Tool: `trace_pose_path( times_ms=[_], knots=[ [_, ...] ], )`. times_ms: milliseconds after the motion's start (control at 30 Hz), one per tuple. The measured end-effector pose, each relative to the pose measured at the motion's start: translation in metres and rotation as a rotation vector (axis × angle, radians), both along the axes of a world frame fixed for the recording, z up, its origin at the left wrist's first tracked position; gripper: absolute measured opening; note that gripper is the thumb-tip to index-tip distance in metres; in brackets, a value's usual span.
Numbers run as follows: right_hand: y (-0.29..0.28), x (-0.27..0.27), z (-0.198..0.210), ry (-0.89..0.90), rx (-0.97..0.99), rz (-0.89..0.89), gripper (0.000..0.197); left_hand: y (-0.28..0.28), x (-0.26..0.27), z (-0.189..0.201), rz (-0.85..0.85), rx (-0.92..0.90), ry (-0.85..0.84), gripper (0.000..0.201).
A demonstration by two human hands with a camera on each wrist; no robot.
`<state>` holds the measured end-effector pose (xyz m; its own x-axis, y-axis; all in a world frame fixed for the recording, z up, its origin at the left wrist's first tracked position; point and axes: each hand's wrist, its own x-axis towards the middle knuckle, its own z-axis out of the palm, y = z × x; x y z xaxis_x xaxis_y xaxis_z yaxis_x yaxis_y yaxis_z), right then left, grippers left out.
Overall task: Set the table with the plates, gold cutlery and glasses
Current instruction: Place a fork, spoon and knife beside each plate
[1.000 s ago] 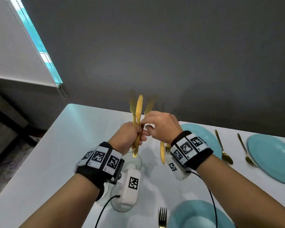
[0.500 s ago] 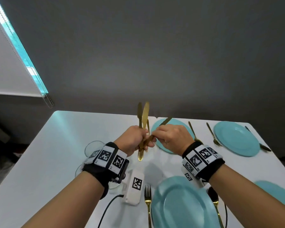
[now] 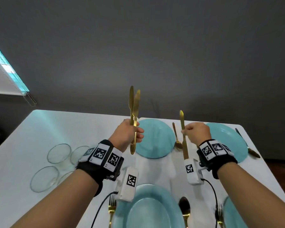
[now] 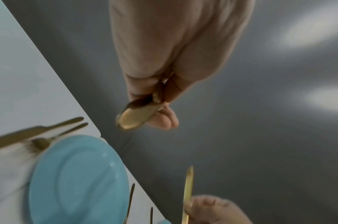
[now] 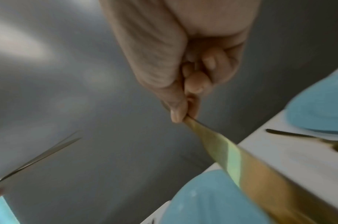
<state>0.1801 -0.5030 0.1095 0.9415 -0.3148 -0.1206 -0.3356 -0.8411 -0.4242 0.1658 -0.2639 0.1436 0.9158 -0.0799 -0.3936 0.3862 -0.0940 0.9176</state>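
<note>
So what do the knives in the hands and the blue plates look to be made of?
Knives: the single knife in the right hand and the pair in the left hand look like gold-finished metal, with a satin sheen. Far plate: opaque, glossy turquoise, probably glazed ceramic, though the pictures cannot rule out plastic.

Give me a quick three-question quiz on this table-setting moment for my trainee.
1. How many gold knives does the left hand grip?
2. True or false: the right hand holds a fork.
3. Where do the empty glasses stand: A) left of the plates, B) on the far plate, C) right table edge?

Key: 1. Two. 2. False, it pinches a single gold knife. 3. A.
</note>
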Motion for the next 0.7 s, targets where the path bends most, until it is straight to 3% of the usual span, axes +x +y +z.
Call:
trace_pose_path(
  times_ms=[133, 267, 400, 700],
  knots=[
    [-0.052, 0.015, -0.037, 0.349, -0.183, -0.072, 0.045, -0.038, 0.008, -0.014, 0.011, 0.015, 0.028, 0.015],
    [-0.078, 0.026, -0.079, 0.504, -0.221, -0.08, 0.034, -0.064, 0.017, -0.028, 0.014, 0.032, 0.038, 0.016],
    [-0.083, 0.033, -0.106, 0.56, -0.192, -0.108, 0.036, -0.082, 0.025, -0.036, 0.004, 0.055, 0.034, 0.014],
    [-0.085, 0.053, -0.127, 0.467, -0.087, -0.18, 0.019, -0.087, 0.037, -0.049, 0.043, 0.079, 0.031, 0.016]
  ],
)
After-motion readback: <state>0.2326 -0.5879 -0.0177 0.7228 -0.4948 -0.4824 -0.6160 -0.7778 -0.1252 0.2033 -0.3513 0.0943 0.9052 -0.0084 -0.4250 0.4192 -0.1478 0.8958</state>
